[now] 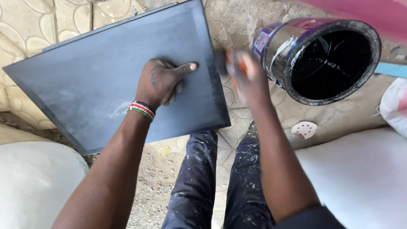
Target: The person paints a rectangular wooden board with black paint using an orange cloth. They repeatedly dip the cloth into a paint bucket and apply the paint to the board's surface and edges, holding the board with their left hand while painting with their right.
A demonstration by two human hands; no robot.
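Note:
A large dark grey flat board lies tilted in front of me, dusty with pale streaks. My left hand presses on it near its right edge, fingers curled and thumb stretched out; a red, white and green beaded band circles the wrist. My right hand is blurred just off the board's right edge, closed around a small tool with an orange handle; its working end is too blurred to tell. Right beside that hand stands a metal paint can, open, with black paint inside.
Patterned cream floor covering lies under the board. My legs in paint-spattered dark trousers are below. Pale cushions sit at both lower sides. A round perforated sanding disc lies on the ground, and a pink surface at top right.

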